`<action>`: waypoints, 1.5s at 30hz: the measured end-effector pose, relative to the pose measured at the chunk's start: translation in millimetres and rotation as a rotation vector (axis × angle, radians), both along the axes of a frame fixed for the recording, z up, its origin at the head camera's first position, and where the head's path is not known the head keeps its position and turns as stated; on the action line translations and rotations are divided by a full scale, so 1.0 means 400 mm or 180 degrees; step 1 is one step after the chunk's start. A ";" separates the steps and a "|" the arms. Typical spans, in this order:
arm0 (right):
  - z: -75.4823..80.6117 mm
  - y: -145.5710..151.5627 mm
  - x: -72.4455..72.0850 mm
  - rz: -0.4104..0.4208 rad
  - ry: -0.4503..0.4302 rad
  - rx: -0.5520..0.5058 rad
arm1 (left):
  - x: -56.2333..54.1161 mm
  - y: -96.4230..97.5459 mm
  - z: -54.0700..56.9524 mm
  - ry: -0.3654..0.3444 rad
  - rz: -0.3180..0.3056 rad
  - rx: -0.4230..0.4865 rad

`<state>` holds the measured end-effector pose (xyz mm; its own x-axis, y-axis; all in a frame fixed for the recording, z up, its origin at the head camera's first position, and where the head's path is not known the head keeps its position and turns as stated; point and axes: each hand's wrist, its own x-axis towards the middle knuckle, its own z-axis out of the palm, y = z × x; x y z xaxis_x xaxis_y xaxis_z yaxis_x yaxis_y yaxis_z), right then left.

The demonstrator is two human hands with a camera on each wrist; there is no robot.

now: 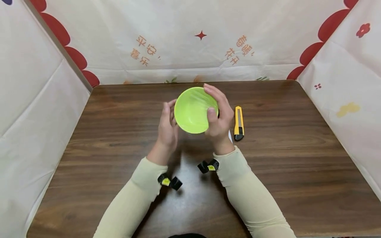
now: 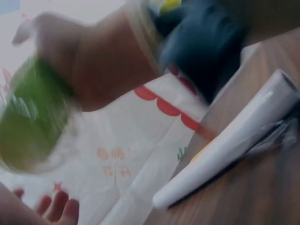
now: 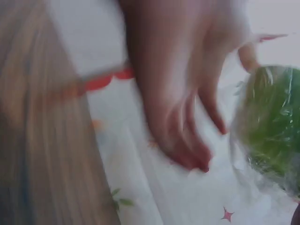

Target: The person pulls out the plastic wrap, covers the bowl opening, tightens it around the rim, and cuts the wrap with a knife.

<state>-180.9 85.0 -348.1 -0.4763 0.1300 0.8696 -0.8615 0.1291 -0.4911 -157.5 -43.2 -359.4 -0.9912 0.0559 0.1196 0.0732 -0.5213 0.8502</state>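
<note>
A light green bowl (image 1: 190,112) is held above the table, its mouth turned up toward the head view. Clear plastic wrap covers it, and crinkled wrap hangs about its sides in the right wrist view. My right hand (image 1: 220,119) grips the right side, thumb and fingers over the rim and wrap. On the other side, my left hand (image 1: 168,127) has its fingers extended beside the bowl; the right wrist view shows most of these fingers (image 3: 187,140) apart from it, the thumb close to its edge. Both wrist views are blurred.
A yellow utility knife (image 1: 239,124) lies on the brown table (image 1: 282,148), right of my right hand. A white roll (image 2: 229,145) with clear film lies on the table, mostly hidden in the head view. White printed cloth (image 1: 190,19) encloses the back and sides.
</note>
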 end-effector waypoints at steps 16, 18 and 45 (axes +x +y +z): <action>-0.051 0.095 -0.071 0.0225 -0.2851 0.1588 | -0.092 -0.140 -0.093 -0.0535 -0.0353 -0.1342; -0.072 0.103 -0.083 0.0226 -0.3144 0.1767 | -0.107 -0.146 -0.114 -0.0668 -0.0482 -0.1440; -0.157 0.118 -0.108 0.0259 -0.3649 0.2080 | -0.134 -0.162 -0.184 -0.0539 -0.0417 -0.3137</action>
